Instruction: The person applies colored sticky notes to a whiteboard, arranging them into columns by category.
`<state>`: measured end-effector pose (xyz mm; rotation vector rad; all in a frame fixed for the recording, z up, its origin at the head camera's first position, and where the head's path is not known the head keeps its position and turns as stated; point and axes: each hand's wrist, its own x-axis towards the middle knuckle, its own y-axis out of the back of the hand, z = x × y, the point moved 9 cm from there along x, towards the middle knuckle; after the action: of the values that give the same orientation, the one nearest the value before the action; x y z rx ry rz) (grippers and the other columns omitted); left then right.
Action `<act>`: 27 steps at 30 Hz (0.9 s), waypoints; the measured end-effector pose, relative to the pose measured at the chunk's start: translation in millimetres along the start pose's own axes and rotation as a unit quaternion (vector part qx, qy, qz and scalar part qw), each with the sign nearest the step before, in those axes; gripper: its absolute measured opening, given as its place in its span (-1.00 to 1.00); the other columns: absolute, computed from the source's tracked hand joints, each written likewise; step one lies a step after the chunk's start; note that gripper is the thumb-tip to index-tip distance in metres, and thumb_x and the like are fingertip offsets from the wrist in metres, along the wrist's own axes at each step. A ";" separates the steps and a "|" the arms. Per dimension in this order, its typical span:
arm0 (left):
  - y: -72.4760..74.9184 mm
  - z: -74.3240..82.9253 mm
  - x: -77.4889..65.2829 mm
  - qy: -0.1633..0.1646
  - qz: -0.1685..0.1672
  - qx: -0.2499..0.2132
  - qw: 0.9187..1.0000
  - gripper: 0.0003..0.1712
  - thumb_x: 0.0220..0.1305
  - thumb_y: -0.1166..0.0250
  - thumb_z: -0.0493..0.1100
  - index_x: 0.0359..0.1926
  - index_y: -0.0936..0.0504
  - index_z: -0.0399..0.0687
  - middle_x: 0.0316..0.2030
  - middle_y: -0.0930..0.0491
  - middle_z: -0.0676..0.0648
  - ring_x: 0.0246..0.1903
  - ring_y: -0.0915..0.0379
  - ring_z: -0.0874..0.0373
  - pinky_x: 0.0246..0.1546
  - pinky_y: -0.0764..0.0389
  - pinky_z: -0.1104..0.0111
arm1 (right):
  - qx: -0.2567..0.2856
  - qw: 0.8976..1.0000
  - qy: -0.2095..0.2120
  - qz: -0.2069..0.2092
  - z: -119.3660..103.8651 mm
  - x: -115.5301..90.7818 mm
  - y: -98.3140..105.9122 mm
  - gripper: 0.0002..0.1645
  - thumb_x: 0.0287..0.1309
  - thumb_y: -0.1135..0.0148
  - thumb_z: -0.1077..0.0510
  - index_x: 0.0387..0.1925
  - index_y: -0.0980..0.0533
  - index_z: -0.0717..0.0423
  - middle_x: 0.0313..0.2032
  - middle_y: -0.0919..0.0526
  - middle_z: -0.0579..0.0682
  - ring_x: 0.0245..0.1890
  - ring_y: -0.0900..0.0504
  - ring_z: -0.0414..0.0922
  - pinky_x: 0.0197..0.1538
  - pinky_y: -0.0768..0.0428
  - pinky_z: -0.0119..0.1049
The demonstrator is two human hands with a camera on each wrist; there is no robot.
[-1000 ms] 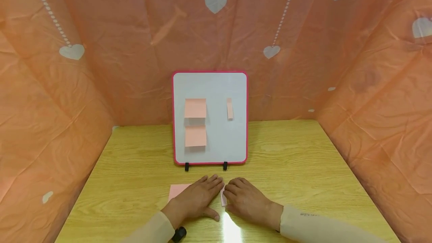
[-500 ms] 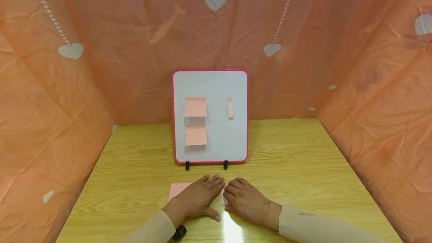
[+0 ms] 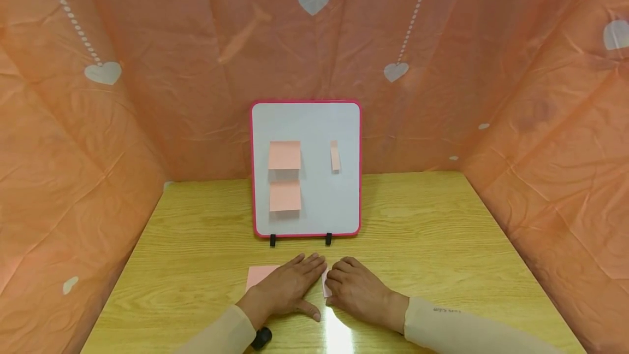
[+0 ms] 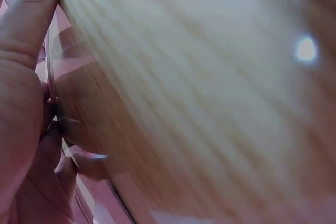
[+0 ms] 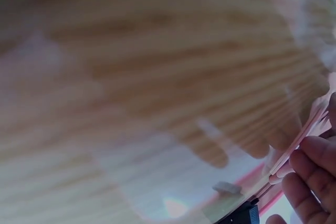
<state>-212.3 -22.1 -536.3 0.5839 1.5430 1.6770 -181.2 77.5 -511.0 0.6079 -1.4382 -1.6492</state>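
My left hand [image 3: 285,291] lies palm down with straight fingers on the table, partly over a pink square of paper [image 3: 260,276], and its fingertips reach a narrow pink paper strip [image 3: 325,283]. The curled fingers of my right hand [image 3: 361,291] pinch at the strip's right side and hide part of it. Both hands are close together, fingertips almost meeting. In the left wrist view, the left thumb [image 4: 26,19] and fingers show at the left edge. In the right wrist view, the right fingers [image 5: 312,177] bend low at the right edge.
A white board [image 3: 314,124] with a pink frame stands behind the hands on black feet [image 3: 328,239]. Stuck to it are two square pink sticky notes [image 3: 285,155] and a narrow pink strip [image 3: 335,157]. Orange cloth [image 3: 275,70] with hearts surrounds the wooden table [image 3: 417,223].
Both hands stay in nearly the same place over the papers. My right hand shifts very slightly around the strip; the head view tilts a little.
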 end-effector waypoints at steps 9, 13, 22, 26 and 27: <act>2.2 1.4 -0.2 0.002 -0.008 -0.025 1.000 0.31 0.14 -0.11 0.65 0.67 -0.14 -0.09 0.67 -0.08 -0.06 0.67 0.05 0.05 0.68 -0.04 0.09 | 0.020 0.999 -0.008 0.024 2.2 1.1 2.3 -0.61 0.40 -0.30 -0.25 -0.05 -0.73 -0.09 -0.07 -0.79 -0.22 0.05 -0.65 -0.18 0.29 -0.59 -0.16; 2.7 1.7 -0.5 0.004 -0.011 -0.032 0.999 0.31 0.14 -0.13 0.64 0.67 -0.14 -0.09 0.67 -0.07 -0.06 0.67 0.06 0.05 0.68 -0.04 0.09 | 0.023 0.999 -0.009 0.026 1.9 1.5 3.0 -0.67 0.43 -0.30 -0.18 -0.06 -0.74 -0.08 -0.08 -0.80 -0.21 0.05 -0.66 -0.18 0.27 -0.60 -0.16; 1.5 -0.4 1.7 0.009 -0.009 -0.034 0.999 0.32 0.12 -0.16 0.65 0.67 -0.15 -0.06 0.67 -0.08 -0.03 0.67 0.06 0.07 0.68 -0.03 0.10 | -0.005 0.999 -0.009 0.037 1.7 4.3 4.4 -0.74 0.41 -0.34 -0.13 -0.10 -0.72 -0.08 -0.11 -0.79 -0.19 0.02 -0.67 -0.16 0.26 -0.60 -0.14; 0.8 -0.9 1.9 0.010 -0.008 -0.036 0.999 0.32 0.11 -0.17 0.65 0.67 -0.14 -0.04 0.67 -0.08 -0.02 0.67 0.06 0.07 0.68 -0.03 0.10 | -0.020 0.999 -0.010 0.041 1.4 5.4 6.4 -0.66 0.39 -0.34 -0.22 -0.11 -0.71 -0.08 -0.09 -0.77 -0.18 0.04 -0.66 -0.16 0.27 -0.61 -0.13; 0.4 -1.4 2.0 0.012 -0.009 -0.040 0.999 0.32 0.11 -0.17 0.65 0.68 -0.13 -0.04 0.67 -0.07 -0.02 0.67 0.07 0.07 0.68 -0.02 0.10 | -0.024 0.999 -0.008 0.044 0.9 5.8 7.4 -0.66 0.39 -0.34 -0.22 -0.12 -0.70 -0.08 -0.08 -0.77 -0.18 0.04 -0.65 -0.16 0.27 -0.61 -0.13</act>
<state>-214.7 -21.4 -536.5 0.5087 1.4856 1.7298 -182.9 73.3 -502.8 0.4998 -1.4133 -1.6179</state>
